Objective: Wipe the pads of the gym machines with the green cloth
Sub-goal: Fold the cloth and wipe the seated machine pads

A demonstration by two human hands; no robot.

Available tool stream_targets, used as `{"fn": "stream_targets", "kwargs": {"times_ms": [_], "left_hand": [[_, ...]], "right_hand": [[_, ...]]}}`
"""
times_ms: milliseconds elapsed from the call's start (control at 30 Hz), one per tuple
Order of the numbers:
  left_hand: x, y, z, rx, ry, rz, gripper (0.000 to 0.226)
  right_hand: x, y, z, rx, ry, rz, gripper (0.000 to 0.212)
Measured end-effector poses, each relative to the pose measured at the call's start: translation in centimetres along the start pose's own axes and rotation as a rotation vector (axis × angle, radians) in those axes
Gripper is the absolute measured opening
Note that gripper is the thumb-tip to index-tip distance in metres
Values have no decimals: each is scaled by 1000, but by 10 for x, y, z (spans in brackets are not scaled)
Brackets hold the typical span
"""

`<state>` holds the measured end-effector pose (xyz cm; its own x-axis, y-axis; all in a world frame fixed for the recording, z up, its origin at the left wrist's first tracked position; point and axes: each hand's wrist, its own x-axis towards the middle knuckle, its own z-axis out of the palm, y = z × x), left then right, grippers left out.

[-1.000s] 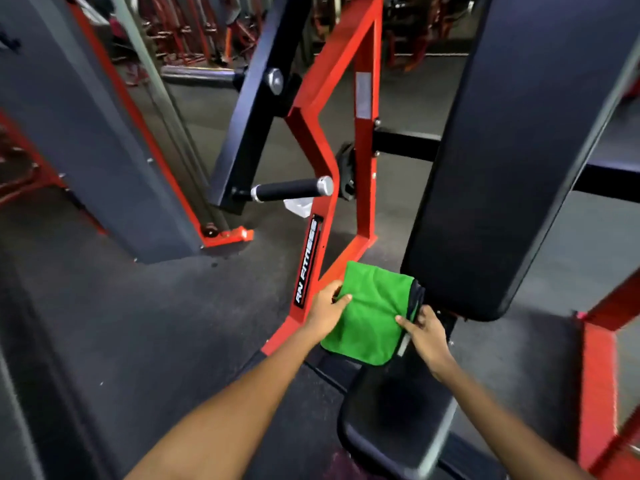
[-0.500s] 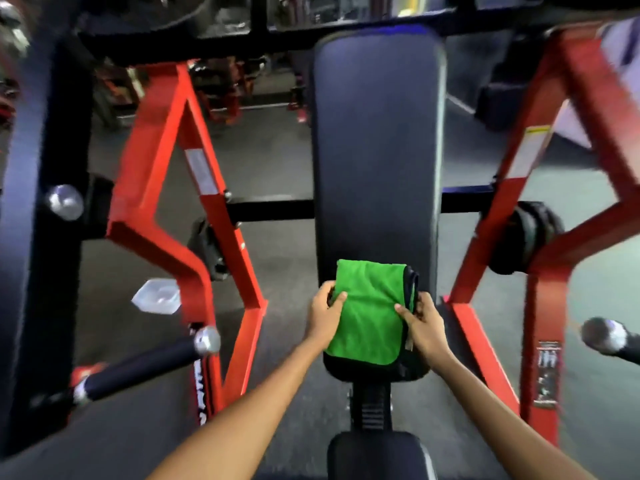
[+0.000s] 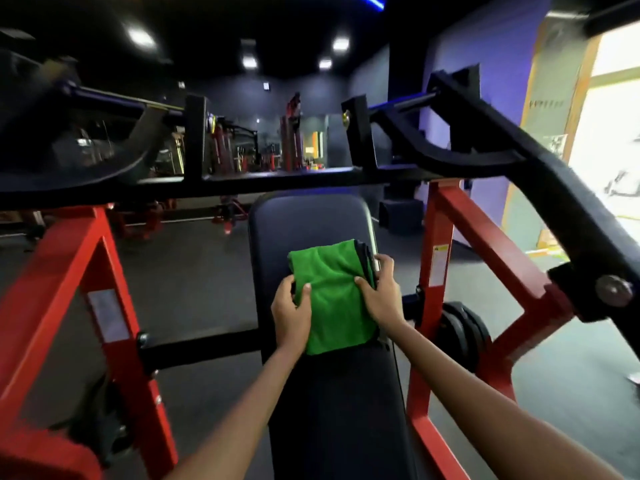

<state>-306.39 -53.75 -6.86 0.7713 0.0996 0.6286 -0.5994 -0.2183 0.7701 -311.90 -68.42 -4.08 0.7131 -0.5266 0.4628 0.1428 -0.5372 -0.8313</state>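
A folded green cloth (image 3: 329,296) lies flat against the upper half of the black back pad (image 3: 311,223) of a red-framed gym machine. My left hand (image 3: 290,315) grips the cloth's left edge, thumb on top and fingers tucked under it. My right hand (image 3: 379,294) holds the cloth's right edge, thumb on the green face and fingers curled round the dark folded side. Both forearms reach up the pad from the bottom of the frame.
Red frame uprights stand left (image 3: 114,327) and right (image 3: 436,258) of the pad. A black crossbar (image 3: 242,183) runs just above the pad top, and a black lever arm (image 3: 540,174) slopes down at the right. Weight plates (image 3: 460,334) hang right of the pad.
The cloth and both hands have slid up the back pad from its lower end to its upper half. The view has tilted upward, now showing the gym room beyond the crossbar.
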Motion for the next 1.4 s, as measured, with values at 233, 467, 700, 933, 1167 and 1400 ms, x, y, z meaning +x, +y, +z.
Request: {"fn": "stream_targets", "kwargs": {"times_ms": [233,467,700,933,1167,1400], "left_hand": [[44,28,19,106,116,143,17],[83,-5,35,642,107,391,36],[93,-39,34,715,113,653,53],[84,-36,28,567,42,597,79],[87,-41,30,617,33,599,67],[87,-40,32,709,165,426,56]], "right_hand": [[51,-38,21,-295,207,-236,60],[79,-1,50,-508,122,-347,37],[89,-5,84,-550,178,-445,84],[89,11,82,-582,228,-562,63],[113,-27,82,-515,189,-320,78],[102,-4,75,-622,120,-495,71]]}}
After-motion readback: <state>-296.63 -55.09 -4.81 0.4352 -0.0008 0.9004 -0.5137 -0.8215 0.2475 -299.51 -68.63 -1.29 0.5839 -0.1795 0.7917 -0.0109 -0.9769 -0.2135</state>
